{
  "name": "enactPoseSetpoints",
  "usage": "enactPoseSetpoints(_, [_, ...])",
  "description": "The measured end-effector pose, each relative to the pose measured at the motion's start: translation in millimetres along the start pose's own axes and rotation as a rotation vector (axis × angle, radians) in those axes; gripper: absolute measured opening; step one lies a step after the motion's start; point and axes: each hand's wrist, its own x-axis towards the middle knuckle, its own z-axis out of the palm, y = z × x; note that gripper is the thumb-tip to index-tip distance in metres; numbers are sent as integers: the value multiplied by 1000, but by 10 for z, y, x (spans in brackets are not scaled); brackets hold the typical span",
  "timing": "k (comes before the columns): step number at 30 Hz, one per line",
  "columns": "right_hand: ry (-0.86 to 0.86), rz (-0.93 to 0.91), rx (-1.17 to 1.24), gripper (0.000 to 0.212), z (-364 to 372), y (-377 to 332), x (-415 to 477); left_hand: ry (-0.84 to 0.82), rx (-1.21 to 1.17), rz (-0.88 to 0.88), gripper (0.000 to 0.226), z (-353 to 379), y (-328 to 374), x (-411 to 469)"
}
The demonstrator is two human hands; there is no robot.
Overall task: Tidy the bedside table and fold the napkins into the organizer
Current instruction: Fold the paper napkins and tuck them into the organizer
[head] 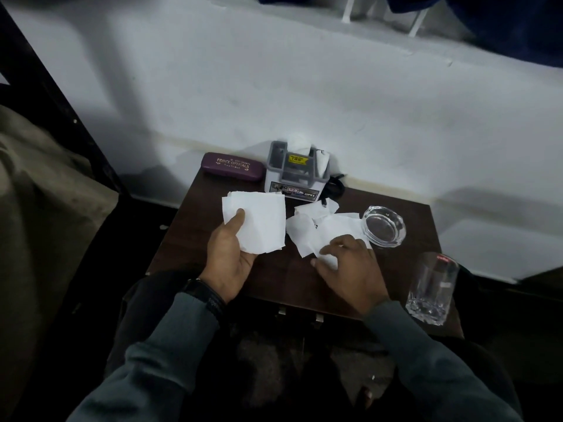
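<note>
Left hand pinches napkin, right hand palm-down.

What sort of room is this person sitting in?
Probably a bedroom: a small dark bedside table stands against a white wall, with a spectacle case and drinking glass on it, and what looks like bedding at the left edge.

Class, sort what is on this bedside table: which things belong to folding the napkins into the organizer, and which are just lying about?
Job in hand: held napkin, loose napkins, grey organizer.
Lying about: purple spectacle case, glass ashtray, drinking glass, black cable.
</note>
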Motion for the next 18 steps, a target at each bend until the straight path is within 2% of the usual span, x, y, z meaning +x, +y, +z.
enactPoseSetpoints(2, [23,-8,-10,20,12,-1,18,3,-2,-3,21,-9,-5,2])
enactPoseSetpoints(5, [2,36,70,17,-16,-5,35,11,7,-3,22,-17,-12,6])
enactPoseSetpoints(9, [132,236,650,9,-251,-36,56,12,18,-22,18,-15,-17,23])
enactPoseSetpoints(11, [225,237,796,14,-408,-129,88,-19,25,-66,20,1,-31,12])
enactPoseSetpoints(13, [295,170,920,18,-544,-312,100,-55,25,-119,25,21,-42,-15])
enactPoseSetpoints(15, [299,19,932,19,-648,-535,80,-87,11,-158,33,35,-43,-33])
enactPoseSetpoints(16, [276,-82,865,16,-673,-630,74,-104,-9,-170,36,41,-40,-35])
enactPoseSetpoints(18, [169,-307,586,6,-687,-764,85,-154,-80,-182,41,46,-35,-32])
